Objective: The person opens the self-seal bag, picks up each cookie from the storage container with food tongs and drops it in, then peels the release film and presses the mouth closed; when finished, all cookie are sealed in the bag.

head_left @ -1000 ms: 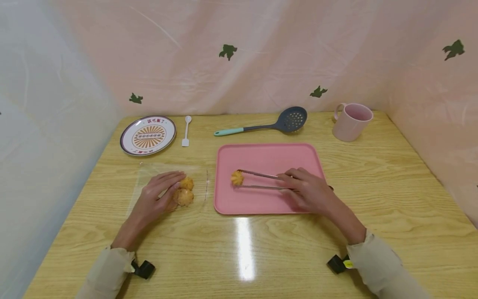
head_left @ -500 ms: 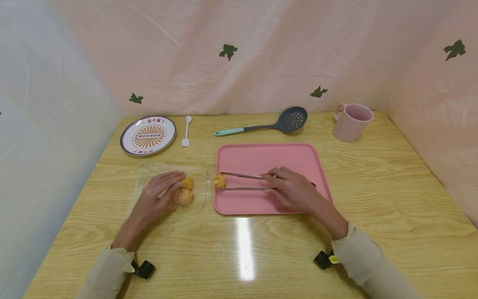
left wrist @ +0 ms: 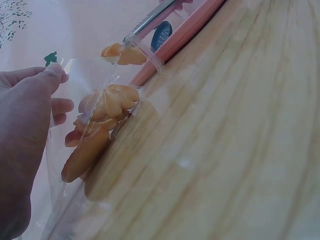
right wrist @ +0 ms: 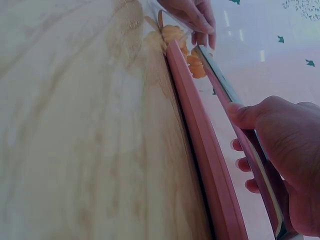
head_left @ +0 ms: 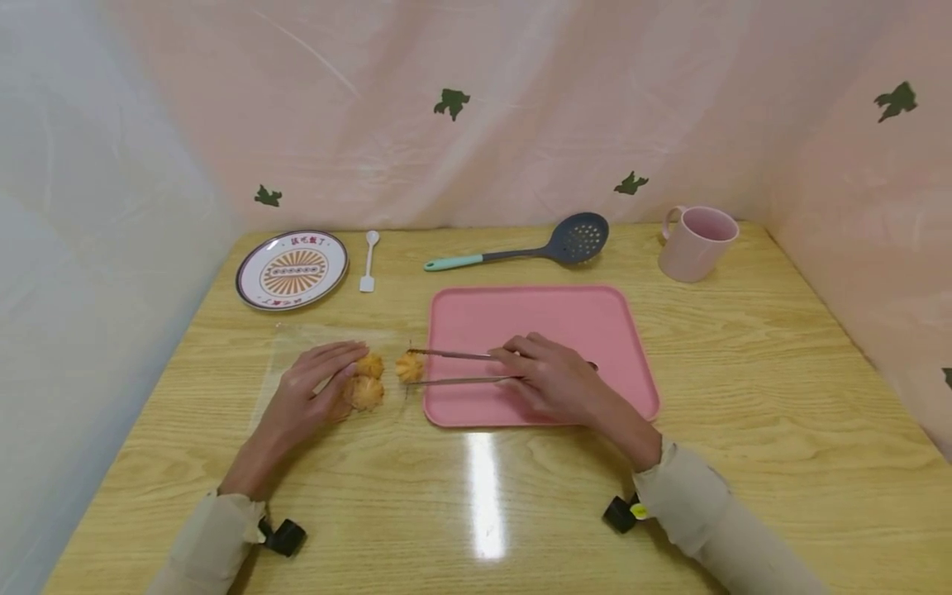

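Note:
A clear plastic bag (head_left: 293,340) lies on the table at left, with several golden piped cookies (head_left: 366,392) inside. My left hand (head_left: 312,384) pinches the bag's upper film and lifts it, as the left wrist view shows. Metal tongs (head_left: 457,355) are in my right hand (head_left: 550,378), thumb on one side and fingers on the other. Between the tong tips is one cookie (head_left: 409,366), at the bag's mouth just past the left rim of the pink tray (head_left: 531,310). In the right wrist view the tongs (right wrist: 220,75) run above the tray's edge.
Behind the bag are a patterned plate (head_left: 292,271) and a small white spoon (head_left: 368,260). A slotted skimmer (head_left: 580,240) with a mint handle lies behind the tray. At the back right stands a pink mug (head_left: 697,244). Curtains (head_left: 535,99) surround the table.
My right hand has carried the tongs and cookie leftward, from over the tray to the bag's mouth. The left hand has stayed in place on the bag.

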A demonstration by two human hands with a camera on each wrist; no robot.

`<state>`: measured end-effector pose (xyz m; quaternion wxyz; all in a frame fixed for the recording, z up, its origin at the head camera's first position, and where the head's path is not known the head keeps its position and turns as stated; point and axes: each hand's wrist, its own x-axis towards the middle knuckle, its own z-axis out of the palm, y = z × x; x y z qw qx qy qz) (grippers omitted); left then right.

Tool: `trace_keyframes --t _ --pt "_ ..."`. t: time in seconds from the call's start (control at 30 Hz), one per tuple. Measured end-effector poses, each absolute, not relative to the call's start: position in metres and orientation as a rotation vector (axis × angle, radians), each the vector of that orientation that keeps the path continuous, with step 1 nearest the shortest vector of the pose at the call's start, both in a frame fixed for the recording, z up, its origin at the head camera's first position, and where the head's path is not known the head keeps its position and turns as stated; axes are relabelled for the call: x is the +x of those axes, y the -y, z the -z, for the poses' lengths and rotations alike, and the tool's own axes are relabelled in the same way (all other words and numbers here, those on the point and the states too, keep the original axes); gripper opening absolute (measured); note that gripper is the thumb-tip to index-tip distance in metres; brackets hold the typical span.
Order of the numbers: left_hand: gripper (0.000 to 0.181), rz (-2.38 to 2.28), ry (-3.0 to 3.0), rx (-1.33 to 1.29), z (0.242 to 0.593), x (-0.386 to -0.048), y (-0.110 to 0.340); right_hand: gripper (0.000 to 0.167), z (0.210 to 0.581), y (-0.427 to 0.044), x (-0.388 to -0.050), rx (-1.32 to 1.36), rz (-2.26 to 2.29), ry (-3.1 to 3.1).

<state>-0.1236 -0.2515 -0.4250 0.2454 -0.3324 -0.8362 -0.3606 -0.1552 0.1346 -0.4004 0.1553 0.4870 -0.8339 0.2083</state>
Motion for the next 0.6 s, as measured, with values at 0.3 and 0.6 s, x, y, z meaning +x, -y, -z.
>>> trace_keyframes --t 0.3,0.6 --pt "0.027 0.987 2.292 -0.902 0.425 -0.124 0.253 0.034 0.399 -0.118 -0.157 1.406 -0.577 2.423" --pt "0.028 0.998 2.293 -0.904 0.425 -0.123 0.252 0.034 0.397 -0.101 -0.158 1.407 -0.566 2.433"
